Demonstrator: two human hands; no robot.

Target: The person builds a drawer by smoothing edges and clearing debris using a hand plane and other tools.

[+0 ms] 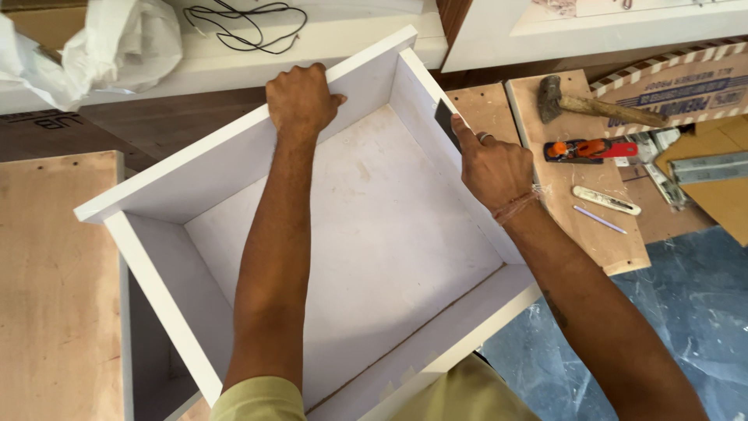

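A white open box, like a drawer point(374, 234), lies in front of me with its inside facing up. My left hand point(300, 97) grips the top edge of its far wall point(234, 148). My right hand point(492, 165) holds a small dark flat blade point(445, 121) against the top edge of the right wall, with the index finger stretched along it. A ring sits on one finger and a thread band is on the wrist.
To the right, a plywood board point(592, 234) carries a hammer point(592, 105), an orange and red hand tool point(590, 150), a utility knife point(606, 200) and a pencil point(600, 220). Metal slides point(709, 168) lie further right. Plywood panel point(54, 281) at left; crumpled white plastic point(109, 43) and black cable point(245, 23) behind.
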